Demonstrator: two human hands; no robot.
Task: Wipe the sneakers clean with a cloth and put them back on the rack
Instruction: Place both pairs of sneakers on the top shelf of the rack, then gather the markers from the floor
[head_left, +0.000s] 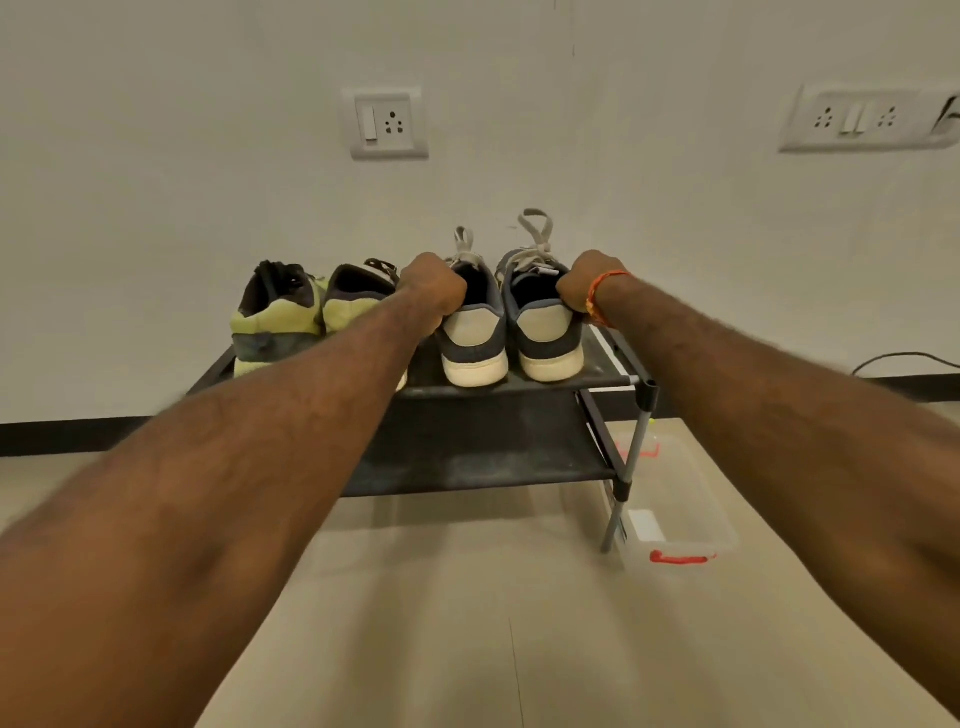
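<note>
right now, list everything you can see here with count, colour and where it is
grey-blue sneakers: 2, grey-blue with cream heels and soles, right half of top shelf, heels toward camera
yellow-green sneakers: 2, yellow-green and dark, left half of top shelf
shoe rack: 1, black shelves on grey poles, against the wall; lower shelf holds nothing visible
plastic box: 1, clear with red clips, on the floor right of the rack
wall sockets: 2 plates, white, on the wall above the rack and at far right
cable: 1, dark, at floor level far right
left hand: 1, grips the left grey-blue sneaker's collar
right hand: 1, orange thread on wrist, grips the right grey-blue sneaker's collar
</note>
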